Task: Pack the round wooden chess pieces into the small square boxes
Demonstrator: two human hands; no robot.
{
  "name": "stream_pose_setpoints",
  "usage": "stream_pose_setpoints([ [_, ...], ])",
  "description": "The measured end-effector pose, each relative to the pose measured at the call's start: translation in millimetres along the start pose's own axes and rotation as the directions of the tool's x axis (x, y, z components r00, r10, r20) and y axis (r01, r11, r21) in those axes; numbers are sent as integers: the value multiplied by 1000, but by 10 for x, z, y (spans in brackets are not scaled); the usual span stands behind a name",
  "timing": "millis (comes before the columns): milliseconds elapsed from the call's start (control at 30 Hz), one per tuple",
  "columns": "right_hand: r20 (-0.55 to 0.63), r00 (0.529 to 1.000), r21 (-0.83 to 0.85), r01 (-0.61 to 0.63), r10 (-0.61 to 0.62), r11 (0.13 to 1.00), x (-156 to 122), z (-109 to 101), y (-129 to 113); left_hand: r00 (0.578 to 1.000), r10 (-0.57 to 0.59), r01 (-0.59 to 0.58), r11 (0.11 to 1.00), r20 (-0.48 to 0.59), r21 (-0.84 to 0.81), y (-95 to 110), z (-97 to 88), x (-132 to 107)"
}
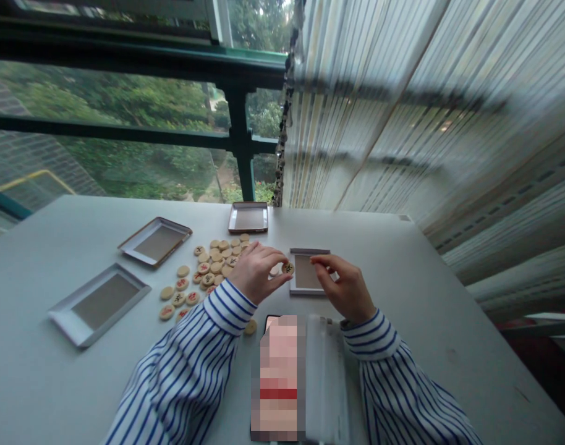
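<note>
My left hand (pixel 259 269) pinches a round wooden Chinese chess piece (pixel 288 268) with a dark character between thumb and forefinger. It is at the near left edge of a shallow white box tray (pixel 309 292). Over that tray's right side hovers my right hand (pixel 345 284), its thumb and forefinger drawn together with no piece visible in them. Left of my left hand lies a loose pile of Chinese chess pieces (pixel 216 267), some face up with red or black characters, others blank side up. My left hand and sleeve cover part of the pile.
Three more shallow trays stand on the white table: a white one (pixel 84 339) at left, a brown-edged one (pixel 158 218) behind it, another (pixel 248 231) at the back. A phone (pixel 279 371) and a clear plastic case (pixel 326 377) lie in front. Window and striped curtain stand behind.
</note>
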State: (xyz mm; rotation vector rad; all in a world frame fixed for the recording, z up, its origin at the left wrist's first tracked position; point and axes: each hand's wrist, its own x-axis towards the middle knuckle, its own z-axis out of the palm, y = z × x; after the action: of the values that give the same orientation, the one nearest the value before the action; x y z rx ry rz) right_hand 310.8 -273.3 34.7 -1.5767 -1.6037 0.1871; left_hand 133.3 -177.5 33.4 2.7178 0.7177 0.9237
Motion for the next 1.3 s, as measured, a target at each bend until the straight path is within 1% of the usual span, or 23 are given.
stream_pose_setpoints([
  [200,112,994,8,7,-8,1000,172,-146,92,997,-17,20,999,75,-44,36,76,188],
  [433,236,967,75,-119,98,990,220,-192,226,990,-17,26,998,140,-65,62,193,309],
  [533,276,955,91,-139,109,986,252,-218,259,987,-19,30,997,160,-68,72,216,345],
  [667,293,951,115,-141,102,983,348,-244,255,986,-10,20,998,168,-60,77,236,384],
  [800,290,950,140,-161,115,977,400,-205,272,991,-7,15,998,135,-55,67,270,382],
  [1000,326,938,171,-180,117,969,386,-139,307,991,9,-2,999,131,-52,72,319,340],
  [1133,344,933,188,-184,110,965,378,-127,326,990,14,-8,999,143,-45,94,338,325],
  [1300,366,925,235,-193,97,953,378,-126,336,992,19,-13,999,125,-44,109,354,317],
])
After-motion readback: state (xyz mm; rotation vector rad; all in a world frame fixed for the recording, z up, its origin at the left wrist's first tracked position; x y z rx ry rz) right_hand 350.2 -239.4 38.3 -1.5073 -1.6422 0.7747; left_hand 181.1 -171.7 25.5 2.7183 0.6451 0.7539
